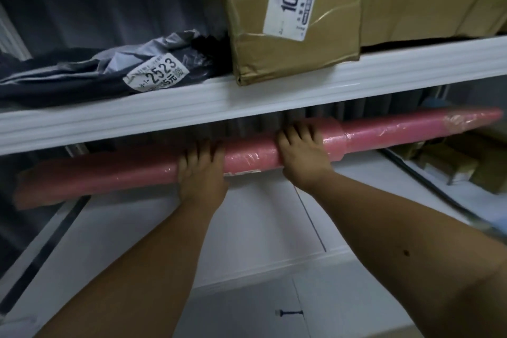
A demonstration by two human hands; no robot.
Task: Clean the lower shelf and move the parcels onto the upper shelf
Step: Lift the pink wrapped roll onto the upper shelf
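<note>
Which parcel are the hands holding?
The long pink roll, gripped by the left hand and right hand under the upper shelf. The dark bag and the 1003 box lie untouched above.

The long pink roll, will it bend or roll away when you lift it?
The pink roll probably stays fairly stiff: it spans straight beyond both hands, left hand and right hand, without sagging. Being round, it could roll if set down loosely. Its shiny plastic wrap looks a bit slippery, so gripping with both hands seems wise.

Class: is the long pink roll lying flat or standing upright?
Lying flat: the long pink roll runs sideways under the upper shelf, gripped by the left hand and right hand.
</note>
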